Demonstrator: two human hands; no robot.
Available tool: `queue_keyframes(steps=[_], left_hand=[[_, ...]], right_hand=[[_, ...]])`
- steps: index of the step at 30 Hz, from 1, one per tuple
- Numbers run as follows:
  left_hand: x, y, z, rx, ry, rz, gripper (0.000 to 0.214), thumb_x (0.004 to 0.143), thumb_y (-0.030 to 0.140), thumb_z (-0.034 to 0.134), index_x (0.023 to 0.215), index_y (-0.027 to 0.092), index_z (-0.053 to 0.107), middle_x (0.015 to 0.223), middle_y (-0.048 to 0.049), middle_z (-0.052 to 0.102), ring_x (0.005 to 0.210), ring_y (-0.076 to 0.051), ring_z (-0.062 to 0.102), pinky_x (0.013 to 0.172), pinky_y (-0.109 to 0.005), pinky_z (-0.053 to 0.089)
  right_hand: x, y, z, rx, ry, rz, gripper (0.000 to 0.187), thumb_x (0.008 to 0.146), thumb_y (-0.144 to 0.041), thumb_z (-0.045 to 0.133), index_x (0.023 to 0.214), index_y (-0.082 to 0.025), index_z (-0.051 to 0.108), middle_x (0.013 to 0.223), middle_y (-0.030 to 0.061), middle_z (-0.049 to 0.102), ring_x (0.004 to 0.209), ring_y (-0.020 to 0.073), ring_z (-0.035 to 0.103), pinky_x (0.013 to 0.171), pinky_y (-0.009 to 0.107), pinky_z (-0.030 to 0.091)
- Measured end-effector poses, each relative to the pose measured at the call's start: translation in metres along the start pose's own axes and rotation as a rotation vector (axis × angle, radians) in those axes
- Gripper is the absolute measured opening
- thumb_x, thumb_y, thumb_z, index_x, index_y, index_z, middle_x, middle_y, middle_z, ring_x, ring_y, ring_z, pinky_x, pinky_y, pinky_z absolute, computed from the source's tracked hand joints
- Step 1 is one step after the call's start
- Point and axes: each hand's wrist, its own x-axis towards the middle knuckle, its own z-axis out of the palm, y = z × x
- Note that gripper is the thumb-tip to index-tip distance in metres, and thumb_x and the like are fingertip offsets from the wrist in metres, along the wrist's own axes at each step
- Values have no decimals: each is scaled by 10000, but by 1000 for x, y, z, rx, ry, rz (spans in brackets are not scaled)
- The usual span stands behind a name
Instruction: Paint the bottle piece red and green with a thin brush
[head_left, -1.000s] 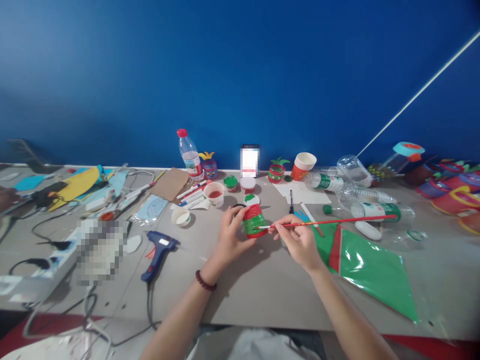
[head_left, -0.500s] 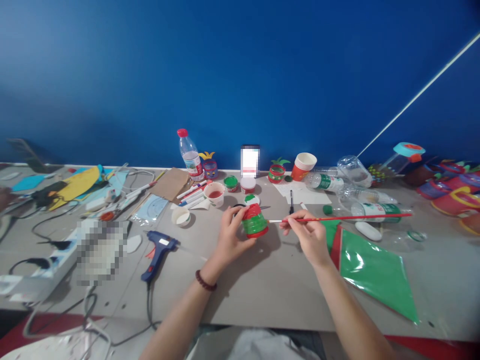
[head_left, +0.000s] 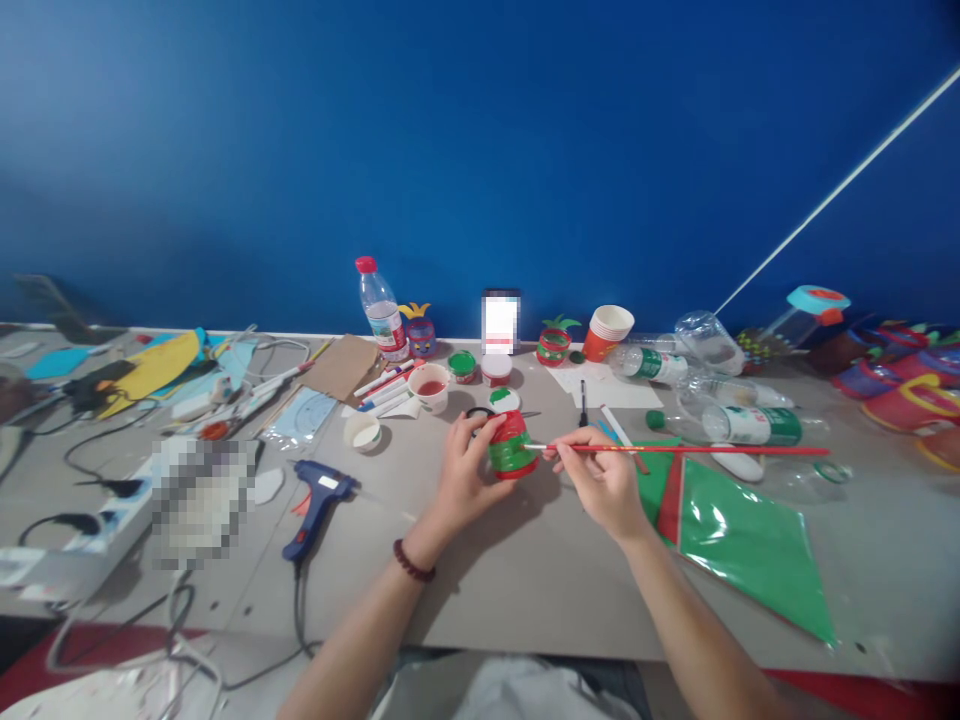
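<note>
My left hand (head_left: 466, 468) is wrapped round a small cup (head_left: 513, 446) painted red at both ends with a green band about its middle. Between the fingers of my right hand (head_left: 600, 480) is a long red paintbrush (head_left: 697, 450), its tip touching the green band, or nearly so. Behind the cup lie a lid with green paint (head_left: 504, 399) and a pair of scissors, partly hidden by my left hand. An open jar of green paint (head_left: 461, 366) and a paper cup of reddish liquid (head_left: 430, 388) stand farther back.
To the left lie a blue glue gun (head_left: 321, 505) with its cord and a white power strip (head_left: 97, 530). Green sheets in plastic (head_left: 750, 545) are at the right, below several plastic bottles (head_left: 757, 425). A phone (head_left: 500, 322) leans against the blue wall.
My right hand has shifted left and slightly down with the paintbrush, bringing more of its tip over the cup. The cup has moved very slightly right in my left hand.
</note>
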Motion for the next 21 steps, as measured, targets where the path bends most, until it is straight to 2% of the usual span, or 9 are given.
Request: queue_keyframes(steps=[4, 9, 15, 21], left_hand=[[1, -1, 0, -13, 21, -7, 750, 738, 250, 734, 1417, 265, 417, 1274, -102, 510, 1221, -302, 509, 1126, -558, 354], [0, -1, 0, -20, 5, -26, 748, 735, 244, 737, 1414, 263, 423, 1281, -104, 505, 1227, -303, 499, 1116, -550, 366], [0, 0, -1, -8, -21, -23, 747, 742, 251, 745, 1414, 267, 419, 1299, -109, 498, 1260, -307, 485, 1124, -541, 369], [0, 2, -1, -29, -7, -4, 733, 751, 252, 747, 1408, 256, 422, 1297, -109, 501, 1248, -294, 495, 1157, -552, 323]], right_hand=[[3, 4, -8, -49, 65, 8, 155, 937, -294, 583, 841, -194, 652, 773, 44, 708, 618, 148, 668, 598, 264, 556], [3, 4, -8, 76, 102, 50, 141, 926, -310, 608, 848, -197, 640, 737, 37, 715, 591, 142, 653, 558, 250, 545], [-3, -4, 8, 163, -30, 34, 148, 951, -302, 573, 867, -202, 643, 807, 43, 705, 625, 137, 654, 598, 261, 557], [-3, -2, 7, 39, -19, -6, 150, 954, -280, 558, 852, -210, 644, 799, 33, 694, 641, 139, 655, 602, 251, 550]])
